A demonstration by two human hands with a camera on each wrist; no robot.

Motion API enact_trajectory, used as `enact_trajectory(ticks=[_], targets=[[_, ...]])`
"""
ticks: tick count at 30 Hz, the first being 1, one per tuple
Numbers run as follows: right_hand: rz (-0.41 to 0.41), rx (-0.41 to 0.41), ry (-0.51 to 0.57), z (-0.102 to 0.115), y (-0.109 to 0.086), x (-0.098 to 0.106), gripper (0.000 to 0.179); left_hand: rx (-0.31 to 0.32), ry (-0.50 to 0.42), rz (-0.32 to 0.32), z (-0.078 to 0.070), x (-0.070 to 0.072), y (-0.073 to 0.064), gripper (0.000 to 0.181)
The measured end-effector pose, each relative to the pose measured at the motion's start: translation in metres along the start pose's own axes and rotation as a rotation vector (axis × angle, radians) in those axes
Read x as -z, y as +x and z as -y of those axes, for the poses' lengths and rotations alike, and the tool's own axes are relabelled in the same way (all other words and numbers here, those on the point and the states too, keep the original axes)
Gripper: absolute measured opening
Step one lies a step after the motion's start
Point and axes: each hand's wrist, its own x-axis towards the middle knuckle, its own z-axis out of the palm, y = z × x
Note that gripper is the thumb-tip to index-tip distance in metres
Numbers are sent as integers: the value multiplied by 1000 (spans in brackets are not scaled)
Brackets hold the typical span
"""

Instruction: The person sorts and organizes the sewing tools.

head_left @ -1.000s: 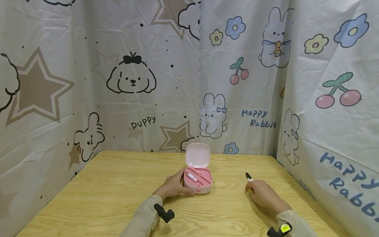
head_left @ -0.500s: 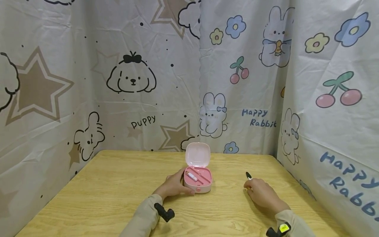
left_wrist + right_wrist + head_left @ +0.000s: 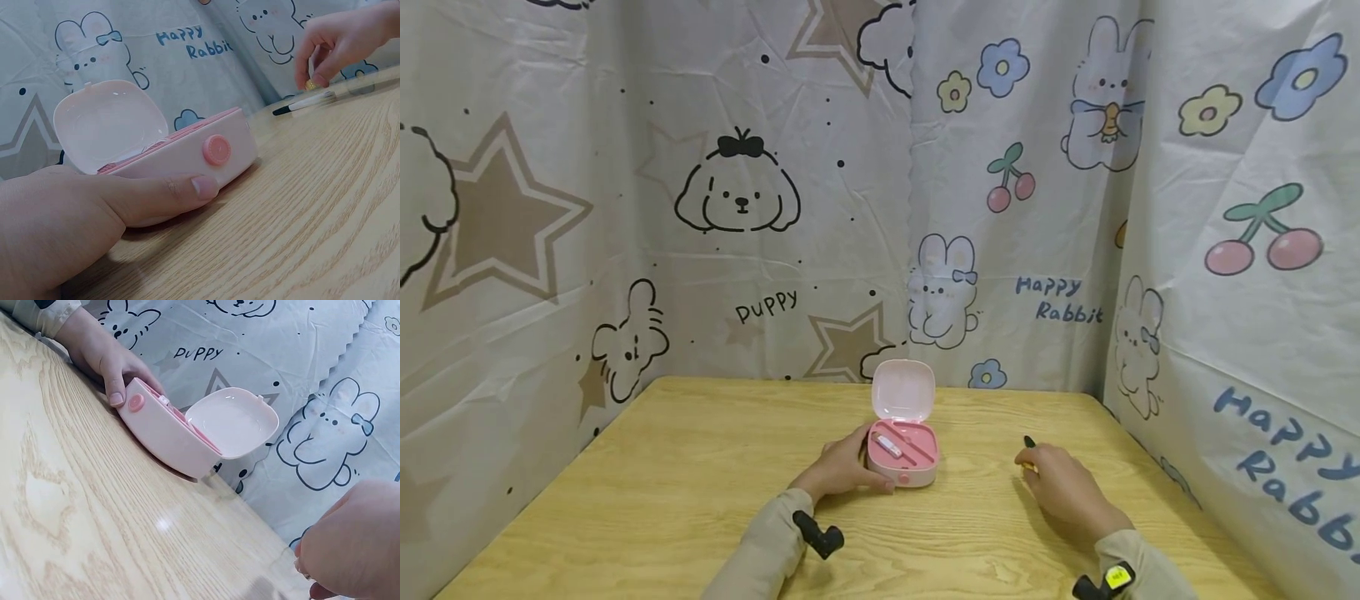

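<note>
My left hand (image 3: 844,468) grips the left side of a small pink jewelry box (image 3: 904,478), its thumb along the front near the round button. The box stands on the table with its lid (image 3: 903,390) raised. Inside, a small white tube (image 3: 888,446) lies slanting beside the pink dividers. To the right, my right hand (image 3: 1067,490) pinches a small gold-coloured piece (image 3: 310,84) between thumb and fingers; its exact kind I cannot tell. Just below those fingertips, in the left wrist view, a white pen (image 3: 306,103) with a black end lies on the table.
The wood-grain table (image 3: 700,467) spreads around both hands. A printed curtain (image 3: 737,275) hangs behind its back edge and along both sides. Black wrist cameras sit on both sleeves (image 3: 767,542).
My right hand has shifted slightly left and forward, covering more of the pen in the head view. The left hand and the box have stayed in place.
</note>
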Motion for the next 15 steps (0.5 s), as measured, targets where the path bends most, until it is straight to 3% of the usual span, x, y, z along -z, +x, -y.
enact_trajectory(ticks=[15], targets=[[-55,75,-19,6,12,7,18,7,17,-2,1,-1,2,116]])
